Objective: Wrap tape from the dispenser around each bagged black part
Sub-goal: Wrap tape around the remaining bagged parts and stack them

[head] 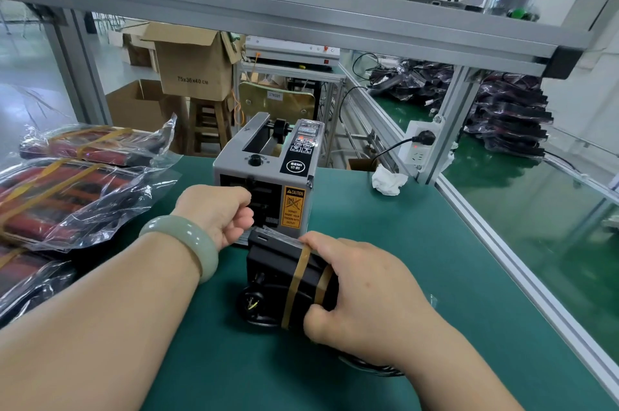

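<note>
Slippage is the nearest risk: the right hand (361, 290) clamps the bagged black part (278, 271) from its right side, thumb at the near edge and fingers over the far edge, holding it on the green mat (385, 229) just in front of the dispenser. Two amber tape bands (295, 286) already cross it. The slick bag could let the part twist in that one-sided hold, so a fresh strip would land skewed or wrinkle. Just beyond, the left hand (217, 211) is curled at the outlet of the tape dispenser (268, 166); whether it pinches a strip I cannot tell. Its knuckles sit beside the caution label (294, 207) that warns against fingers in the outlet, so reaching too deep invites a nick from the cutter, and a hard tug might drag the machine. Farther left, taped bagged parts (63, 196) lie piled, with loose film that a stray strip could catch.
</note>
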The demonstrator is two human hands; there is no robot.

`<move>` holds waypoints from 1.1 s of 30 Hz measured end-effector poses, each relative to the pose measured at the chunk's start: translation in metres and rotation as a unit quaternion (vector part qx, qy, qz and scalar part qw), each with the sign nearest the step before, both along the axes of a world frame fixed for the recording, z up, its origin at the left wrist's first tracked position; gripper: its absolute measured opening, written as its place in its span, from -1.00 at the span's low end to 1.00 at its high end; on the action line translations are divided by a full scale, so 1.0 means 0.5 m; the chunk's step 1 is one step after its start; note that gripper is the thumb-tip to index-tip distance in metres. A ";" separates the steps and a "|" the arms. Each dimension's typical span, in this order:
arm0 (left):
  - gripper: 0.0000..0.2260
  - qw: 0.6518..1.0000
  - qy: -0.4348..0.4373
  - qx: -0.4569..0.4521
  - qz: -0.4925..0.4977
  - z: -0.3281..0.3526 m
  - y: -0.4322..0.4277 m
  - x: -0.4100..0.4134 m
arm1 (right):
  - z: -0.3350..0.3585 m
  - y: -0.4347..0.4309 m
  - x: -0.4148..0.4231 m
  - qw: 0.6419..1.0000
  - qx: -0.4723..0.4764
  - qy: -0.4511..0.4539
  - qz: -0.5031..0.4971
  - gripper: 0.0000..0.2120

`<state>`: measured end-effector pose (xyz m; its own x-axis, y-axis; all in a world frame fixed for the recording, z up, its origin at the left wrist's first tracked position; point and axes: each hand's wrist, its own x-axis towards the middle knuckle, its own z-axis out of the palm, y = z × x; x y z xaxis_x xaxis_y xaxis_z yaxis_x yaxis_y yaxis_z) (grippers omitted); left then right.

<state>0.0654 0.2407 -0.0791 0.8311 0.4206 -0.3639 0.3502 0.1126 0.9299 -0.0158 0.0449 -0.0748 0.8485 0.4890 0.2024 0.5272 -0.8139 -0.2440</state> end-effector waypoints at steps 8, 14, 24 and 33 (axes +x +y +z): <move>-0.86 0.999 -0.013 0.029 -0.012 0.008 0.001 -0.016 | -0.001 -0.002 0.001 1.000 0.007 0.006 0.003 -0.44; -0.89 0.989 -0.071 -0.023 -0.126 0.042 0.003 -0.138 | 0.003 -0.007 0.002 1.000 0.008 -0.004 -0.005 -0.48; -0.84 0.986 -0.078 0.009 -0.148 0.041 -0.016 -0.145 | 0.047 0.025 0.027 0.996 0.015 0.018 0.087 -0.58; -0.86 0.987 -0.078 0.025 -0.139 0.022 -0.016 -0.133 | 0.029 0.027 0.024 0.995 0.066 0.024 0.077 -0.58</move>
<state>-0.0010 0.2328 -0.0680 0.9612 0.1827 -0.2066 0.2128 -0.0147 0.9770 -0.0039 0.0584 -0.0603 0.7758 0.5856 0.2351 0.6285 -0.6834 -0.3714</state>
